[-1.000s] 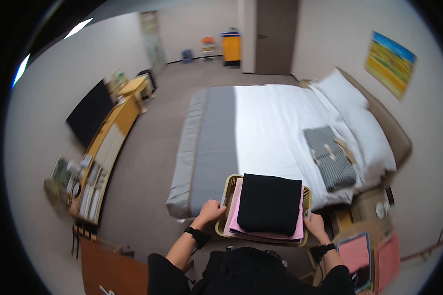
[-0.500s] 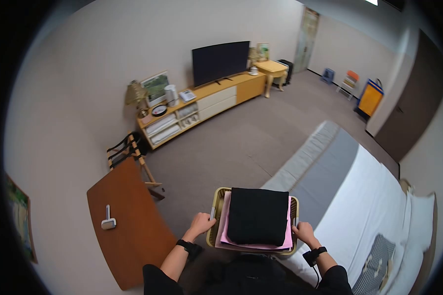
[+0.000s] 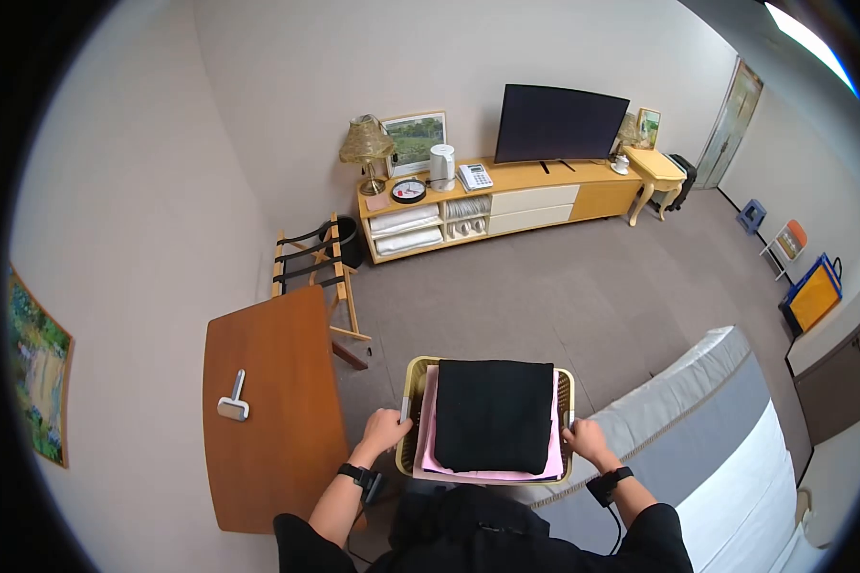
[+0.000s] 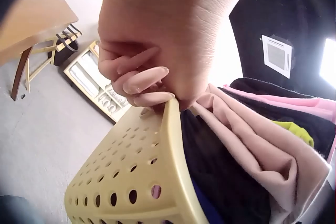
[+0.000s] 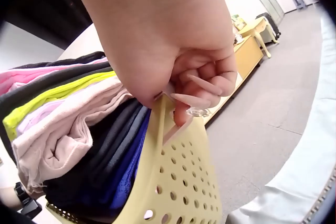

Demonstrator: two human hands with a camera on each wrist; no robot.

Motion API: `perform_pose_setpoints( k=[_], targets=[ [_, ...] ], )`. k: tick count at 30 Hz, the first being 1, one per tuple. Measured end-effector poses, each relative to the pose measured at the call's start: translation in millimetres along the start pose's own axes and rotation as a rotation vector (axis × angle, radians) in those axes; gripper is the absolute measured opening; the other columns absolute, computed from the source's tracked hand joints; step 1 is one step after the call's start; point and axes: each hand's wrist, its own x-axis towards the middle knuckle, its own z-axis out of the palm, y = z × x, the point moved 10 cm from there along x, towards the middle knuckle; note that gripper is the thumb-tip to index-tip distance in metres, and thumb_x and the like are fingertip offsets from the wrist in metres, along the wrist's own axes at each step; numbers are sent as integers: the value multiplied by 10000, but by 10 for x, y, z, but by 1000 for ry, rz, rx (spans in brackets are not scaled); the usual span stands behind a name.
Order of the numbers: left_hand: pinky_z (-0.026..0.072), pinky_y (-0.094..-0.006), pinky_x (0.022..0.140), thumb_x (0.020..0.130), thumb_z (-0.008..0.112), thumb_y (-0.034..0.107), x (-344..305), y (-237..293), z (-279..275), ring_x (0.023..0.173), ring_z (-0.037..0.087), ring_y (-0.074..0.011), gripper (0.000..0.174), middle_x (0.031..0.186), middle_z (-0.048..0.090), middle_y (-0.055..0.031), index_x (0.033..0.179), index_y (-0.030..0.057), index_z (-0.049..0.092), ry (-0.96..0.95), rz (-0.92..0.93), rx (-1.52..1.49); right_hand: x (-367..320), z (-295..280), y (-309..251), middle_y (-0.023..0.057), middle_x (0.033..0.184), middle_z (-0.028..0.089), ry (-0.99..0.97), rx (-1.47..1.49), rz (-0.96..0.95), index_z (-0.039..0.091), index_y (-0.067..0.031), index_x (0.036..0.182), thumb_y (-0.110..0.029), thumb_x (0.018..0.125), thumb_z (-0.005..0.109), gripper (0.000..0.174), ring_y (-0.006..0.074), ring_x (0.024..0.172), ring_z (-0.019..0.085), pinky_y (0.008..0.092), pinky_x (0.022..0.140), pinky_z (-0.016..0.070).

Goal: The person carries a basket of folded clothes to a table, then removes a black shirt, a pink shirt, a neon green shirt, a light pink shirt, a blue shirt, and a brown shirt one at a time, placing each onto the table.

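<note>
A yellow plastic laundry basket (image 3: 417, 378) with round holes in its sides is held in front of the body. On the left end of its rim, my left hand (image 3: 384, 432) grips with curled fingers. My right hand (image 3: 591, 441) grips the opposite end the same way. Folded clothes rise above the rim, a black garment (image 3: 495, 415) on top and pink cloth (image 3: 431, 430) under it. Lower in the stack, the right wrist view shows a yellow-green piece (image 5: 63, 94), a beige one (image 5: 58, 134) and a blue one (image 5: 128, 174).
To the left stands a brown table (image 3: 268, 458) with a white-handled brush (image 3: 234, 401) on it. Beyond it are a folding luggage rack (image 3: 320, 267) and a long cabinet (image 3: 535, 222) carrying a television (image 3: 562, 124). The bed (image 3: 707, 449) lies close on the right.
The view has swung left, away from the bed's pillows to the table and television cabinet. The basket stays in both hands in front of the body.
</note>
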Motion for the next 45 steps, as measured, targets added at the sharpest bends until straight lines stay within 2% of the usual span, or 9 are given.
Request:
perform_pose_setpoints(
  k=[5,10,14,17,25,29,37,44,45],
  targets=[
    [541,-368,573,796,543,285,1016,-113,-329,469,629,-279,381,484,585,-161,590,-23,634,-50,-41,28,1055,70,-133,256,741,636,-17,10,19,640,31,746,-340,815,573,383,419,738,632,493,718,514],
    [540,-385,594,784,544,301,2236,-35,-786,490,630,-309,376,485,578,-175,620,-20,650,106,225,209,1822,-100,-362,258,731,632,71,77,83,630,44,743,-351,826,563,409,424,727,626,495,700,511],
    [538,-386,585,782,548,283,3005,299,-965,480,628,-299,350,508,589,-176,632,-15,654,-104,120,132,2147,-269,-227,277,740,624,163,140,194,627,44,769,-353,837,559,408,443,717,617,507,702,506],
    [539,-378,582,789,549,286,3588,521,-853,476,630,-284,358,500,591,-162,618,-13,650,-166,190,160,2328,-458,-91,266,703,614,208,176,263,619,46,720,-344,816,560,406,434,692,611,497,689,497],
    [538,-371,560,788,539,274,5105,1418,138,458,625,-278,364,471,575,-157,591,-17,636,-301,348,216,2923,-747,1068,263,692,612,196,153,464,617,48,714,-348,804,554,411,428,677,612,493,685,501],
    [533,-350,533,795,526,262,6032,2279,634,434,616,-255,367,452,567,-143,576,-16,624,-347,412,197,3466,-987,1945,271,750,634,129,179,534,652,41,762,-370,809,537,429,431,730,631,492,718,516],
    [535,-384,581,795,544,290,7669,3906,1380,479,627,-300,358,483,576,-167,641,-14,655,-339,494,199,4570,-2254,3406,258,742,641,177,168,629,657,40,765,-372,800,534,431,422,713,637,477,703,526],
    [537,-411,625,793,538,312,9245,4858,2216,527,640,-316,359,510,593,-166,655,5,663,-365,618,320,5567,-2578,4572,249,708,635,127,183,700,657,35,731,-387,811,546,444,410,700,638,479,689,522],
    [534,-422,635,786,534,316,9405,5117,2251,559,646,-333,362,525,602,-164,664,1,666,-439,561,302,5725,-2670,4705,247,695,631,143,204,706,657,32,730,-388,818,550,442,409,692,637,481,684,521]
  ],
)
